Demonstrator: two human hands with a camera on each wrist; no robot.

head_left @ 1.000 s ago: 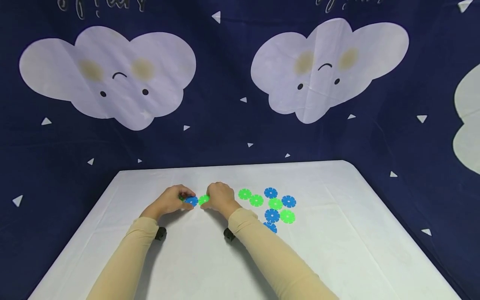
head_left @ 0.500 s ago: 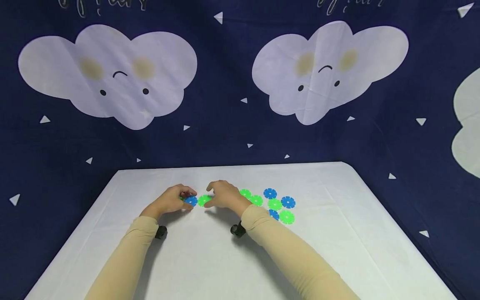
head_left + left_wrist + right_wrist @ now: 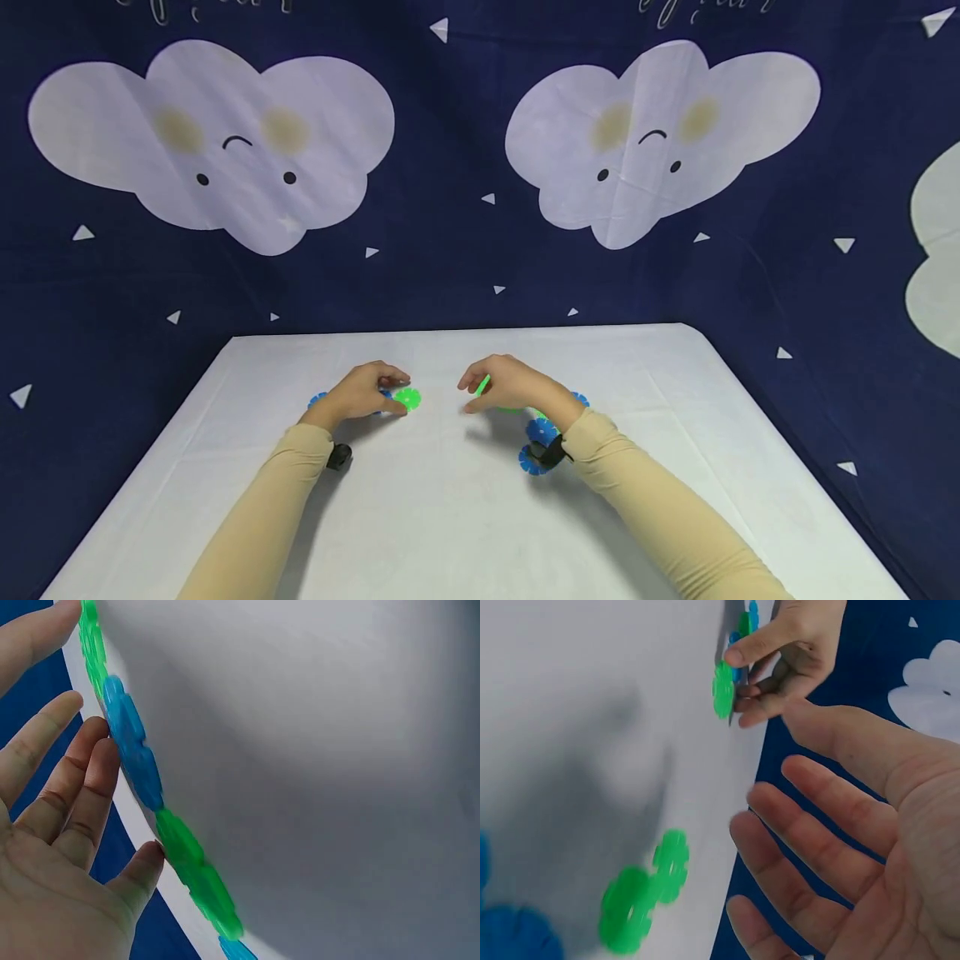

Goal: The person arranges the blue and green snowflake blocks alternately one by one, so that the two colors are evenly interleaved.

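My left hand (image 3: 363, 392) is at a row of notched plastic discs joined edge to edge, its thumb and fingertips about the green disc (image 3: 407, 400) at the row's right end. In the left wrist view relaxed fingers touch the edge of a blue disc (image 3: 135, 742) and a green disc (image 3: 199, 874) of the row. My right hand (image 3: 510, 383) hovers over loose discs with fingers spread, holding nothing. Below it in the right wrist view lie two green discs (image 3: 671, 866), close together. Part of one green disc (image 3: 483, 386) shows between its thumb and fingers in the head view.
Blue discs (image 3: 542, 431) lie under and near my right wrist, one close to the black wrist camera (image 3: 553, 452). The white-covered table (image 3: 450, 517) ends at a dark blue cloth backdrop (image 3: 450, 283) printed with clouds.
My right hand has let go of the row's green end disc and moved right to the loose discs. My left hand has shifted right along the row, from a blue disc to that green one.
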